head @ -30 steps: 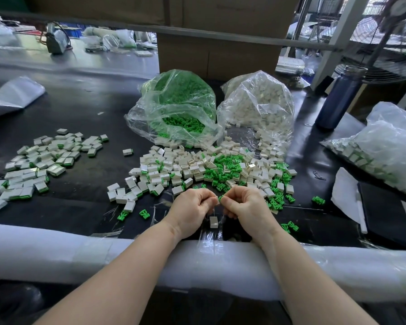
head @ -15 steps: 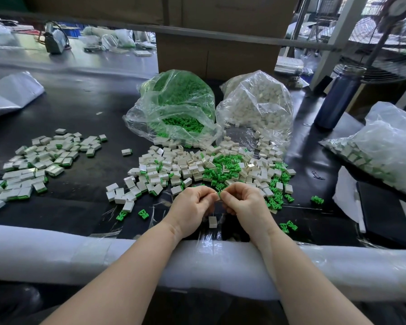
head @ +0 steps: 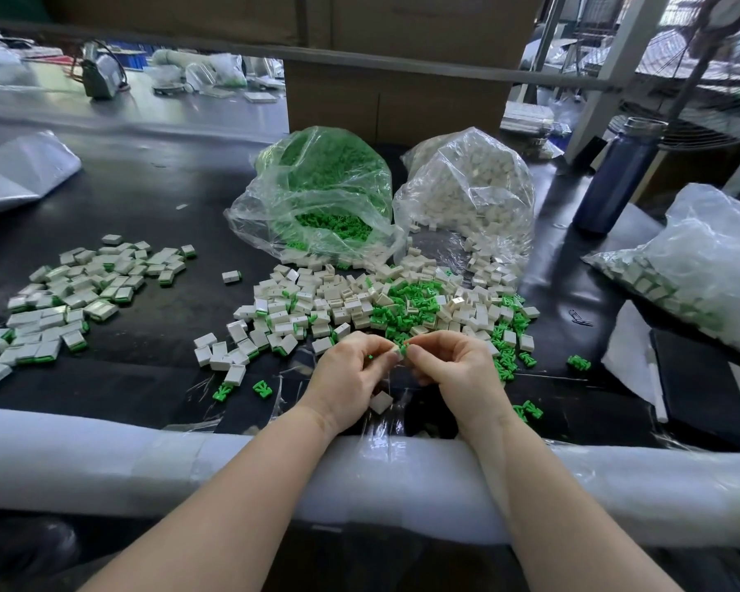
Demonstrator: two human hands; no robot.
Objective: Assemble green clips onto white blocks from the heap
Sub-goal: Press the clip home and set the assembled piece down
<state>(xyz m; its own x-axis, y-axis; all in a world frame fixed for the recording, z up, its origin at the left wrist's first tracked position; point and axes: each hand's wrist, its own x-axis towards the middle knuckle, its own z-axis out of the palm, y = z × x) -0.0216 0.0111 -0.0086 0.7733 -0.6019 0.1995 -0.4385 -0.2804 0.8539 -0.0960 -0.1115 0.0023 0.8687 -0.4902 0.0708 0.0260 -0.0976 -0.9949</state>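
- Against the frame half a second earlier, both hands sit in much the same spot above the near edge of the surface [head: 146, 198], fingertips together.
- The left hand [head: 351, 378] pinches a small white block [head: 397, 351]; the right hand [head: 458, 369] pinches a green clip [head: 405, 346] against it.
- A second clip bit shows green at the left fingers.
- The heap [head: 359, 301] of white blocks and green clips lies just beyond the hands.
- One loose block [head: 380, 401] rests under the wrists.

Two bare forearms, left hand [head: 351, 378] and right hand [head: 458, 371] ungloved (no sleeves, rings or watch showing).
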